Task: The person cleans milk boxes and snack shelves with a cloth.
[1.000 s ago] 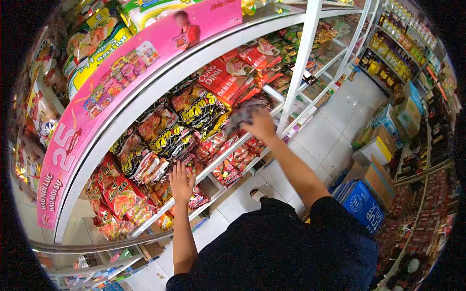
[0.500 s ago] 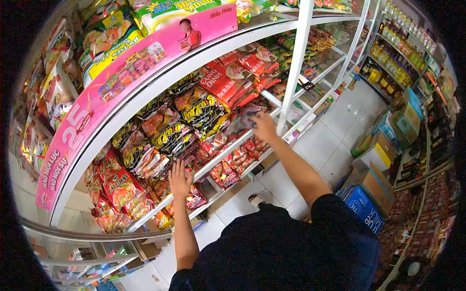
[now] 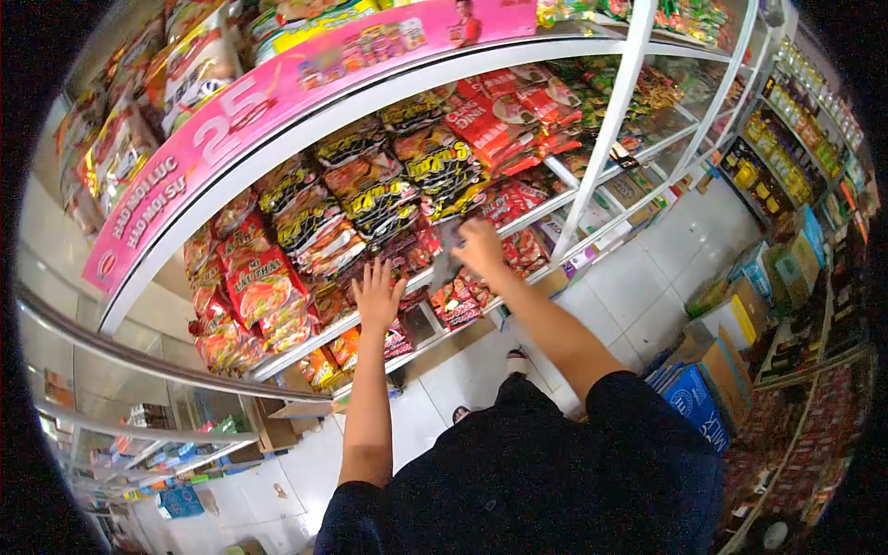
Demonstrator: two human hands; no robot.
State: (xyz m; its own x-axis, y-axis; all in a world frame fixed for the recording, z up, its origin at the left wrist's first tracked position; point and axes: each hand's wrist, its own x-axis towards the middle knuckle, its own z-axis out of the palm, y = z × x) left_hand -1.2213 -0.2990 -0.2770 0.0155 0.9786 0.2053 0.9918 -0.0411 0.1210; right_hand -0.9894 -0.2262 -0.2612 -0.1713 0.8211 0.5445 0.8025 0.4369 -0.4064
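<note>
My left hand [image 3: 376, 294] has its fingers spread at the white front rail of the shelf, beside dark red noodle packs. My right hand [image 3: 478, 248] is closed on a greyish cloth [image 3: 449, 252], blurred, over the same rail. Behind the hands lie black and yellow noodle packs [image 3: 444, 176] and red packs with a bowl picture [image 3: 495, 125]. Red noodle bags [image 3: 264, 277] stand to the left of my left hand.
A pink banner [image 3: 314, 79] runs along the upper shelf's curved edge. A white post [image 3: 610, 120] rises right of my right hand. On the right floor are a blue carton [image 3: 689, 402] and open cardboard boxes [image 3: 726, 375]. Bottles fill the far shelves [image 3: 772, 139].
The view has shifted, so the shelf appears further right. My right hand has moved left along the rail with the cloth, closer to my left hand, which stays spread at the rail.
</note>
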